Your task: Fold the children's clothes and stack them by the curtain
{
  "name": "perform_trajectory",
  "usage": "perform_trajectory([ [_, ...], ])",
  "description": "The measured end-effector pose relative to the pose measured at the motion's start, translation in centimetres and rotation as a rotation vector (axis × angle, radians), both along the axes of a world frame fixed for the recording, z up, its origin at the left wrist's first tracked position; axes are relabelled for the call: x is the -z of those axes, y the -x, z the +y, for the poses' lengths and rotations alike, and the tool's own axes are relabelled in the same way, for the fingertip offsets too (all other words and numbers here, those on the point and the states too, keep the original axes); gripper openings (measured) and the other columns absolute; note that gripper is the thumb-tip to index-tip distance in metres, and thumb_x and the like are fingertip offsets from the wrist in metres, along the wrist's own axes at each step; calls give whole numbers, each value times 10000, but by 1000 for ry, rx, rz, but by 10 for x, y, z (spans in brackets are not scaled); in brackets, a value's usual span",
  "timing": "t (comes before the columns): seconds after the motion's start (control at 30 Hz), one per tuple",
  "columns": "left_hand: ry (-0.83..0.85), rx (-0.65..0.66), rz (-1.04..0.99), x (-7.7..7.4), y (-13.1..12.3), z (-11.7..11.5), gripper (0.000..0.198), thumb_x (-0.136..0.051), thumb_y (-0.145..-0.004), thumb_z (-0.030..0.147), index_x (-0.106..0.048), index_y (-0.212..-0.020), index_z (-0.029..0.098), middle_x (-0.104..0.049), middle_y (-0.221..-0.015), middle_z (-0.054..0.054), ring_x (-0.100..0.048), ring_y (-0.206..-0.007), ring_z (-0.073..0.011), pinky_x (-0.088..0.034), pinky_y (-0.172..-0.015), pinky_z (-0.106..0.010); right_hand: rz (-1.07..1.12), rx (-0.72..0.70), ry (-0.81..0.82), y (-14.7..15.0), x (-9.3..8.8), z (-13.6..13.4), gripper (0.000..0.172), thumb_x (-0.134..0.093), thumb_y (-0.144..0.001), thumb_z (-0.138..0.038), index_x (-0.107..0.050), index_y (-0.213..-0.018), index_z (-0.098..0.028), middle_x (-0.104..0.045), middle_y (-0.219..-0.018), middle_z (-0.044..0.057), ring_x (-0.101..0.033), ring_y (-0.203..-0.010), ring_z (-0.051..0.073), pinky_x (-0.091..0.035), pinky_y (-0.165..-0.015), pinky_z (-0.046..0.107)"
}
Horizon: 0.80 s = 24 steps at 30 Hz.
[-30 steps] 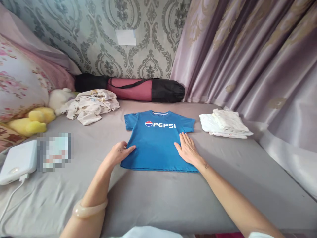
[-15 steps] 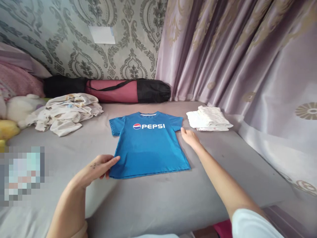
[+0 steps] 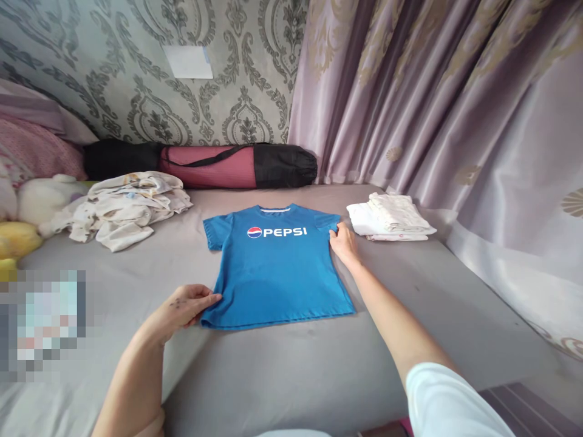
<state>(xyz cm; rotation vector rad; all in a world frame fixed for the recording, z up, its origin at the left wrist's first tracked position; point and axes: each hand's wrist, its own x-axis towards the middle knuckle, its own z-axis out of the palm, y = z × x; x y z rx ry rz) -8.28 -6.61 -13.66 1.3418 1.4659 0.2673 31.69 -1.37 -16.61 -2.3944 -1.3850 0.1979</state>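
Note:
A blue T-shirt with PEPSI printed across its chest lies flat, front side up, on the grey bed sheet. Its collar points away from me. My left hand pinches the shirt's left side edge near the bottom hem, thumb on top. At the right sleeve's lower edge, my right hand has its fingers closed on the blue cloth; the fingertips are partly hidden.
Crumpled pale clothes lie at the back left beside plush toys. Folded white clothes sit right of the shirt. A rolled bag rests along the wall, and curtains hang at the right.
My right hand has moved slightly up and left onto the sleeve and closed on it. My left hand's fingers have drawn together on the shirt's side edge.

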Motion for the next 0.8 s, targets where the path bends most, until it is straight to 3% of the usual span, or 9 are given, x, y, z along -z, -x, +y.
perform_trajectory([
  [0.23, -1, -31, 71, -3, -2, -1, 598, -663, -486, 752, -514, -603, 185, -406, -442, 61, -331, -420, -79, -197, -437, -223, -76, -6, 8, 1, 5, -4, 308, -426, -952, -279, -528, -1208, -141, -614, -1206, 164, -601, -1094, 256, -442, -881, 337],
  [0.43, -6, 32, 49, -7, 4, -2, 573, -647, -547, 739, -548, -605, 177, -494, -477, 29, -394, -446, -93, -265, -453, -225, -39, -33, -38, -6, -9, -14, 314, -453, -915, -230, -560, -1184, -109, -669, -1111, 159, -611, -1071, 246, -429, -874, 299],
  [0.5, -21, 68, 63, -9, 5, -3, 588, -613, -572, 762, -532, -574, 179, -506, -473, 18, -402, -449, -98, -288, -466, -232, -39, -97, -24, -6, -17, -30, 235, -456, -907, -261, -629, -1017, -146, -696, -1001, 123, -636, -975, 240, -435, -820, 294],
  [0.6, -20, 119, 82, -12, 6, -5, 613, -577, -592, 790, -514, -556, 181, -519, -479, 9, -407, -455, -101, -307, -480, -240, 98, -294, 107, -4, -29, -68, 247, -482, -879, -341, -623, -751, -184, -681, -775, 57, -640, -793, 208, -431, -706, 275],
  [0.73, -16, 173, 112, -17, 6, -8, 608, -566, -634, 783, -548, -626, 175, -544, -509, -5, -445, -486, -119, -339, -499, -252, 346, -509, 231, -5, -44, -122, 203, -537, -832, -380, -615, -877, -198, -628, -727, -4, -598, -701, 158, -435, -654, 250],
  [0.8, -20, 157, 135, -20, 5, -10, 623, -593, -635, 763, -604, -812, 165, -564, -535, -6, -498, -527, -149, -370, -512, -261, 390, -563, 279, -8, -48, -143, 247, -579, -800, -362, -592, -993, -210, -615, -801, -9, -594, -730, 146, -450, -678, 248],
])
